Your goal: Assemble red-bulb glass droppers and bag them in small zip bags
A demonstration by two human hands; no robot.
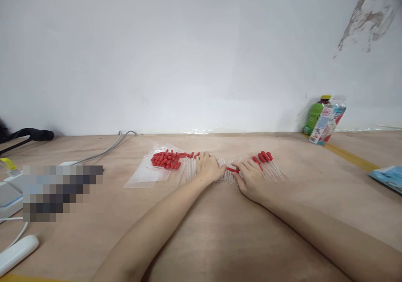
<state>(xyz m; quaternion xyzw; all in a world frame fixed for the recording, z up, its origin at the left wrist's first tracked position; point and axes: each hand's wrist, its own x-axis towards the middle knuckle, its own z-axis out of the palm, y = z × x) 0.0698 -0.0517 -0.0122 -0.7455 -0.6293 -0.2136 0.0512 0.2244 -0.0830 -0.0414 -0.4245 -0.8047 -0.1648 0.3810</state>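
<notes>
My left hand and my right hand meet over a heap of clear glass dropper tubes on the brown table. Between their fingertips sits a red rubber bulb, pinched by both hands. To the left, a pile of loose red bulbs lies on clear plastic bags. To the right lie several finished droppers with red bulbs in a row.
A green bottle and a printed pouch stand by the wall at the right. White cables, a white device and a blurred patch lie at the left. A blue packet rests at the right edge.
</notes>
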